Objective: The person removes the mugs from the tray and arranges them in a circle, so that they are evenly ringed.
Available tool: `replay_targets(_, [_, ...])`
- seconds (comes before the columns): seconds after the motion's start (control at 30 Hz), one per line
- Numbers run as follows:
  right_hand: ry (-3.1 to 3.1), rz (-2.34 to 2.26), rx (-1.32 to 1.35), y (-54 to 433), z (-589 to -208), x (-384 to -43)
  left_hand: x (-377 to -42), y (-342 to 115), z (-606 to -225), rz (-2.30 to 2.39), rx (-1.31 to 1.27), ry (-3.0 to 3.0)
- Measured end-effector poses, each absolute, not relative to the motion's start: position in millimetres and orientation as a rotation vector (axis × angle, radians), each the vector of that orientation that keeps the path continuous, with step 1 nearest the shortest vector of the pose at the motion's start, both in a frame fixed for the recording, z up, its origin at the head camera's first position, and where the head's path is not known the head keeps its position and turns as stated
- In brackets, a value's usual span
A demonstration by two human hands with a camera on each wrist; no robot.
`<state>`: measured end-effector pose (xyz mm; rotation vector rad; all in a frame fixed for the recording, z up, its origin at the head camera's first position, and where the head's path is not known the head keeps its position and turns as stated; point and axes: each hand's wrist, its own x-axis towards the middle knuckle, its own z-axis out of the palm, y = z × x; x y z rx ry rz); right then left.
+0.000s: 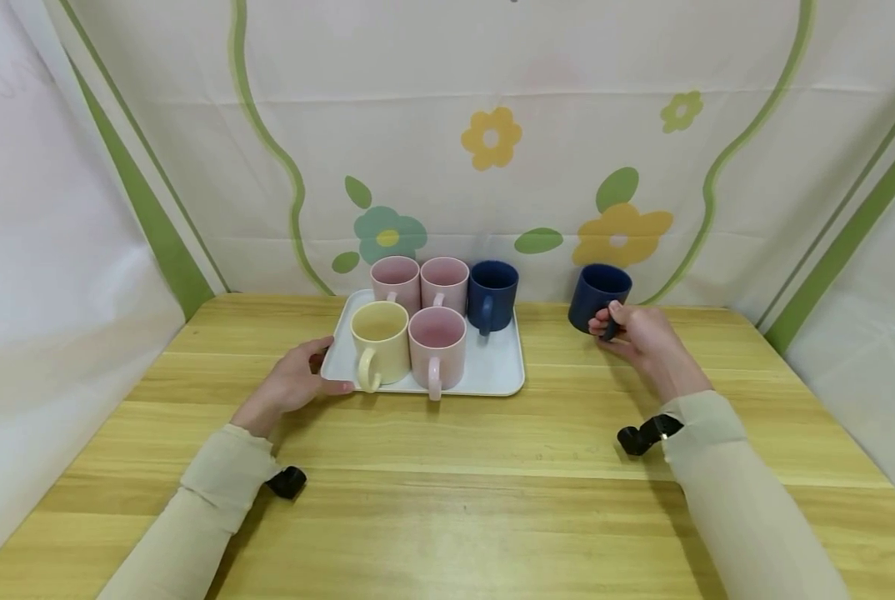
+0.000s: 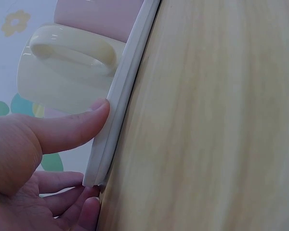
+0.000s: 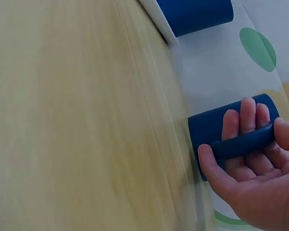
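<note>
My left hand point(image 1: 293, 379) grips the near left corner of a white tray point(image 1: 496, 367), thumb at its front edge and fingers along its left side. On the tray stand a yellow mug point(image 1: 382, 342) and a pink mug point(image 1: 447, 342) in front, with two more pink mugs and a dark blue mug point(image 1: 494, 287) behind. To the right of the tray, my right hand point(image 1: 646, 337) holds another dark blue mug point(image 1: 593, 296) by its handle. In the right wrist view, several fingers pass through that handle point(image 3: 245, 143), and this mug looks upright at the table's back edge.
The wooden table point(image 1: 455, 492) spreads out in front of the tray. Right behind it hangs a white cloth point(image 1: 417, 133) printed with flowers and green lines, and similar cloth closes off both sides. A black camera mount point(image 1: 646, 435) sits at my right wrist.
</note>
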<state>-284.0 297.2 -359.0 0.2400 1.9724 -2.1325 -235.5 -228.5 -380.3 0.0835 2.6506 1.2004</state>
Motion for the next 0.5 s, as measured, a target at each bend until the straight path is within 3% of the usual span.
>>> replay_targets(0.5, [2.562,-1.763,0.275,303.3,-339.2,-258.8,-233.9,-226.9,-378.1,1.203,0.092,2.656])
